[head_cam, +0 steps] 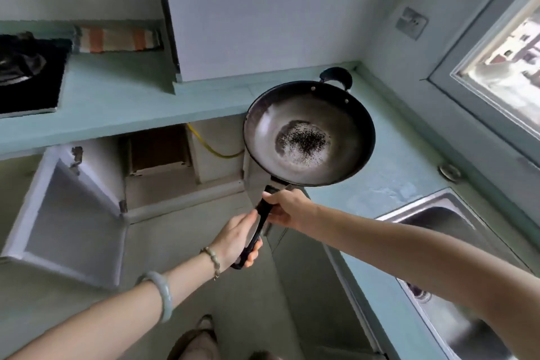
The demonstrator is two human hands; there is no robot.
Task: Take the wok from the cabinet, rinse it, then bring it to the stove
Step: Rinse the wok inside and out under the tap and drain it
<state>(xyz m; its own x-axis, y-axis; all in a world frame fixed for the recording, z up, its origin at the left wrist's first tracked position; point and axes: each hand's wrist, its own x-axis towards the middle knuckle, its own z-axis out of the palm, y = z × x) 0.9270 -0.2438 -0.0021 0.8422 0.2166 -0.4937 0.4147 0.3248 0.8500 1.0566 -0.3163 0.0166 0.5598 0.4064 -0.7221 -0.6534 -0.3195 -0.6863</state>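
Note:
A dark round wok (309, 131) with a worn grey inside and a speckled black patch at its centre hangs in the air over the corner of the pale green counter. Its long black handle (258, 228) points down toward me. My right hand (287, 207) grips the handle just below the bowl. My left hand (236, 240) holds the handle's lower end. Under the counter the cabinet (159, 149) stands with its white door (70, 219) swung wide to the left. The black stove (29, 76) lies at the far left. At the lower right is the steel sink (455, 242).
A striped orange and white cloth (117, 39) lies beside the stove. A yellow hose (210, 146) runs inside the cabinet. A window (508, 67) fills the right wall, a socket (411, 23) sits on the wall left of it. My feet (201, 339) show on the grey floor.

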